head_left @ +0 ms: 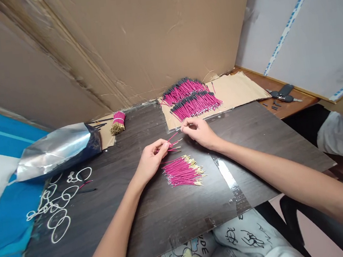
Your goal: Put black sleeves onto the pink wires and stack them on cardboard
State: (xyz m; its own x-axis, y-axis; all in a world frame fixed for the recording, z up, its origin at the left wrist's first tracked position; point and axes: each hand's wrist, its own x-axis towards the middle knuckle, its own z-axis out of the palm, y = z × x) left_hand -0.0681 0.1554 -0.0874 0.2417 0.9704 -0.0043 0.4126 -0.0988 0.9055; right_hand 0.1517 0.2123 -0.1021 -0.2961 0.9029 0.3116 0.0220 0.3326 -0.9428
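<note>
Several thin pink wires point(174, 144) with bare silvery ends fan out from the closed fingers of my left hand point(149, 159). My right hand point(201, 133) is closed in a pinch just to the right of them, and the tip of the uppermost wire reaches its fingertips. Whatever lies in that pinch is too small to make out. Just below my hands, a flat pile of pink wires point(181, 172) with gold-coloured pins at the right ends rests on the dark table point(152, 226). Beyond my right hand lie two heaped rows of pink wires with black sleeves point(190, 97).
Cardboard point(238, 89) lies under the sleeved rows. A tied pink wire bundle point(118, 122) stands at the back left, near a silver bag point(57, 151). White rubber bands point(57, 201) are scattered left. A black-handled tool point(283, 94) sits on a brown surface at right.
</note>
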